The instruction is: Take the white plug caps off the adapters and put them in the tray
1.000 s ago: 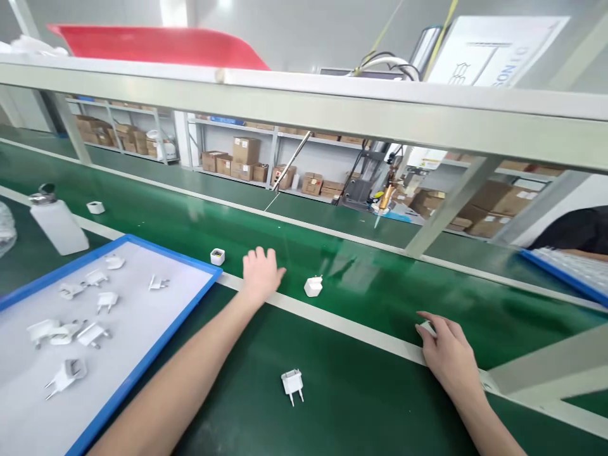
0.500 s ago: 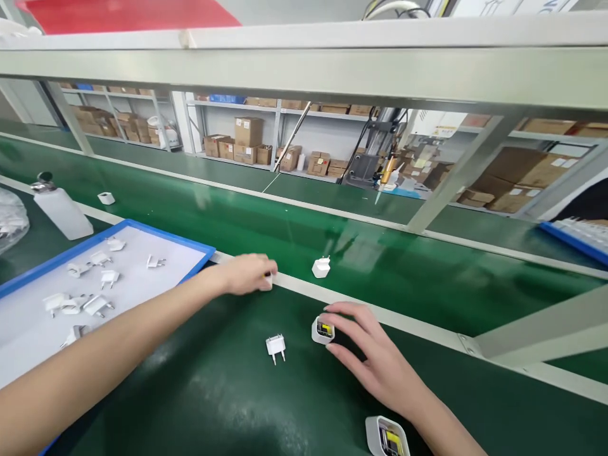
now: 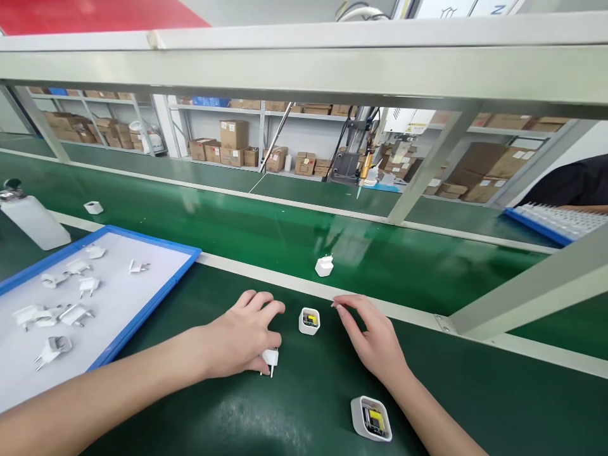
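Note:
My left hand (image 3: 244,335) is closed with thumb and finger on a white two-pin plug piece (image 3: 270,358), pins pointing down; its other fingers arch above the table. Just right of it stands a white charger housing (image 3: 310,322), open at the top, with yellow and dark parts inside. Right of that housing, not touching it, my right hand (image 3: 373,339) has thumb and index tips together, nothing visible between them. A second open housing (image 3: 372,419) rests nearer to me, below my right hand. Beyond the table edge, a charger with pins (image 3: 324,266) lies on the green belt.
A blue-rimmed tray (image 3: 156,311) with several white plug pieces (image 3: 76,313) is on the left. Behind it are a white bottle (image 3: 35,221) and a small white housing (image 3: 94,207) on the belt. A shelf beam (image 3: 304,69) crosses above; a slanted post (image 3: 527,285) stands right.
My left hand has come back from the table edge to the plug piece; the white piece it held is out of sight. My right hand has left the housing. The belt charger moved right.

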Tool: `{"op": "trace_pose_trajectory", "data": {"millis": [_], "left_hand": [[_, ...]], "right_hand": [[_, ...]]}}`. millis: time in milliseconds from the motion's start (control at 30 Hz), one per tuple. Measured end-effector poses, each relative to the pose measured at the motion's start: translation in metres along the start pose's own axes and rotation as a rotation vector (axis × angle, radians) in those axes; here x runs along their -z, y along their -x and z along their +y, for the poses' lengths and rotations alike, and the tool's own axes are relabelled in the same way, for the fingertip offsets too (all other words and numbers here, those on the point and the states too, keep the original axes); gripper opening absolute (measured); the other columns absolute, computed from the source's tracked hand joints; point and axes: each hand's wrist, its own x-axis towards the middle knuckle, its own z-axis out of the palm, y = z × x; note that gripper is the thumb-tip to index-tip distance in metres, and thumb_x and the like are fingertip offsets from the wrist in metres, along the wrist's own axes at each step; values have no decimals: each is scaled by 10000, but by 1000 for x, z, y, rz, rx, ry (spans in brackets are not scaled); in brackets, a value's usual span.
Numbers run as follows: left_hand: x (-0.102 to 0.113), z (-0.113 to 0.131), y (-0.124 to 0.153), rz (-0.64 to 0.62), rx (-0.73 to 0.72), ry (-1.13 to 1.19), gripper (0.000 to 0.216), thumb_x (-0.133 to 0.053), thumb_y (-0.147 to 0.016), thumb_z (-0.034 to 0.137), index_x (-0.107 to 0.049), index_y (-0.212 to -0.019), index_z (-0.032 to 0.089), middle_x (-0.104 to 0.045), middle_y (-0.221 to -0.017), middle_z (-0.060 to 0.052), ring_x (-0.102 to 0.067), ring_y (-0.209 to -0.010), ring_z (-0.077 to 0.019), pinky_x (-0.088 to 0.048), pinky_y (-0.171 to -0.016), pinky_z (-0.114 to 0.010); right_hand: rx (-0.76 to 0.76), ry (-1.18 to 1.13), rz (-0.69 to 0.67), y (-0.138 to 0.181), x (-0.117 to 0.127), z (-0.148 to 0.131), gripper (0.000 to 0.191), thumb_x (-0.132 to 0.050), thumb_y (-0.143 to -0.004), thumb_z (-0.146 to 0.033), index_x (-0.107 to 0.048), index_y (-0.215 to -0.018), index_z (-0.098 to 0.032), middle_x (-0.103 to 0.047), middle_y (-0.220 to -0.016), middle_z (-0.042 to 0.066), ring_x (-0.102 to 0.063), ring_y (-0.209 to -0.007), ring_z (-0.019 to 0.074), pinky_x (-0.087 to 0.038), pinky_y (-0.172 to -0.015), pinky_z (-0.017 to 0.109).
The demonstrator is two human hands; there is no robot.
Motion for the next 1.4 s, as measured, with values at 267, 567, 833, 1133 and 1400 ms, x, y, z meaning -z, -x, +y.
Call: {"op": "trace_pose_trajectory", "data": {"millis": [267,567,833,1133,1400], "left_hand": [[19,10,-19,133,28,383,145,-714,-914,309,-683,-1003,199,-604,-1225,-91,-459,-1264,-298,-374,-1066,-447],[14,37,-81,234,314,1089,133,-543,-963,284,-619,-938,178,-664,-985,-46,-623,-916,-201,-491,-805,-324],[18,30,-74,112,203,1526,351,-482,-1016,259,-482,-1360,188,-686,-1218,-104,-661,-1091,-195,-497,-975,-355],[-3,-3,-99,-54,66,616,318,-823,-773,341,-695,-1022,189,-691,-1089,-63,-633,-1071,-274,-493,-896,-339],[-30,4,-117,-8,55,779,408,-808,-704,420,-680,-1049,243,-628,-989,-25,-638,-934,-251,-475,-729,-306]], "right_hand": [[111,-27,15,3,-1,-9,240,-509,-1017,-232,-550,-1253,-221,-671,-1058,116,-662,-957,261,-569,-825,435],[246,-8,-15,9,0,-9,420,-530,-1015,-217,-486,-1432,-231,-682,-896,72,-638,-726,215,-555,-621,334],[162,-24,14,10,-1,-2,296,-571,-1002,-270,-617,-1291,-221,-709,-915,92,-674,-748,231,-579,-648,350],[-244,-148,90,-3,2,4,240,-581,-1004,-423,-739,-1029,-243,-604,-946,65,-641,-795,199,-560,-652,311],[-389,-263,-157,0,5,-9,211,-630,-973,-396,-684,-879,-215,-661,-761,15,-543,-614,150,-444,-551,271]]}}
